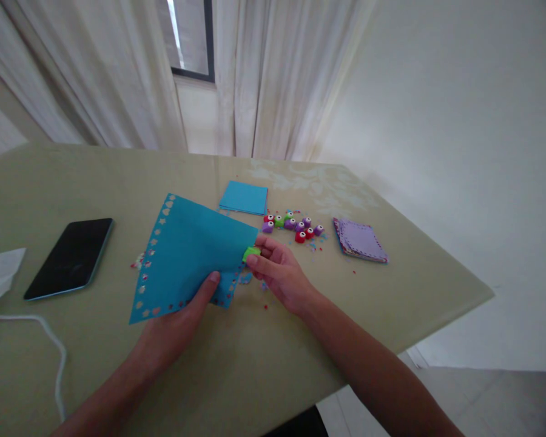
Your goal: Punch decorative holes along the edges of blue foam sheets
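Note:
My left hand (182,321) grips the near edge of a blue paper sheet (186,255), thumb on top; the sheet is lifted and tilted, with small shapes punched along its left and near borders. My right hand (277,270) pinches a small green paper punch (251,252) against the sheet's right corner. Tiny paper bits (255,285) lie on the table under the sheet.
On the beige table (118,182) lie a dark phone (70,258) at left, white tissue (0,273) and a white cable (50,340), a stack of blue paper (244,197), several small coloured punches (293,224), and a stack of purple sheets (361,240). Curtains hang behind.

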Motion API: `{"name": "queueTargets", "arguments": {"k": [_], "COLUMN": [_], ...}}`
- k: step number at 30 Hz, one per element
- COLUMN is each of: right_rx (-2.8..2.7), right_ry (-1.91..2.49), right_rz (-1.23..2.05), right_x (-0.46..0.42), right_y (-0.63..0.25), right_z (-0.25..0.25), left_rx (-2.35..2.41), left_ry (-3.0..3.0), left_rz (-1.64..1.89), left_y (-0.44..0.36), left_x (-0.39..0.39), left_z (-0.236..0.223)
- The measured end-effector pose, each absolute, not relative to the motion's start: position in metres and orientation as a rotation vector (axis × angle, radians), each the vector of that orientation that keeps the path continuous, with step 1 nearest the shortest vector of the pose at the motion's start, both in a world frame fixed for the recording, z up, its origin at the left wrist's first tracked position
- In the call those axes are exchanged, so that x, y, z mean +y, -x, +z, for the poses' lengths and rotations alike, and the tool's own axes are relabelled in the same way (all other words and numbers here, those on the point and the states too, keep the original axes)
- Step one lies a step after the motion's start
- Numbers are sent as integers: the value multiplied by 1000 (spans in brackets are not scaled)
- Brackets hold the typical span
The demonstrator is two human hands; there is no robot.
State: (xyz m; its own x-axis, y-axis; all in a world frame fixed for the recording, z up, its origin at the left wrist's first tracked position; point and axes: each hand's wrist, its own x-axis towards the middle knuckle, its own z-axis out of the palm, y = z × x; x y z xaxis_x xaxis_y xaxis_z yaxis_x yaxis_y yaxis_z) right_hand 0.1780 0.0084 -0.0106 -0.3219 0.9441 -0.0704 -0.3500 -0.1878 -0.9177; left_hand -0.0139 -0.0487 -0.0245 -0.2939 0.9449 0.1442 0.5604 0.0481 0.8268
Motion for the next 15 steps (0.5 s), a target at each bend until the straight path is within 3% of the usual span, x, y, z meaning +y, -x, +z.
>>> {"name": "queueTargets", "arguments": {"k": [9, 15], "right_rx": [-1949, -1994], "right_ry": [1346, 1334], "right_rz": [706, 885], "right_x": [27, 22], "right_y": [-218, -208], "right_z": [-8, -21], "left_rx": [2020, 2095], "left_ry": [-1342, -1262], "left_rz": [1178, 1262], "left_y": [22, 22], "left_x": [-45, -44], "left_z": [-12, -9]}}
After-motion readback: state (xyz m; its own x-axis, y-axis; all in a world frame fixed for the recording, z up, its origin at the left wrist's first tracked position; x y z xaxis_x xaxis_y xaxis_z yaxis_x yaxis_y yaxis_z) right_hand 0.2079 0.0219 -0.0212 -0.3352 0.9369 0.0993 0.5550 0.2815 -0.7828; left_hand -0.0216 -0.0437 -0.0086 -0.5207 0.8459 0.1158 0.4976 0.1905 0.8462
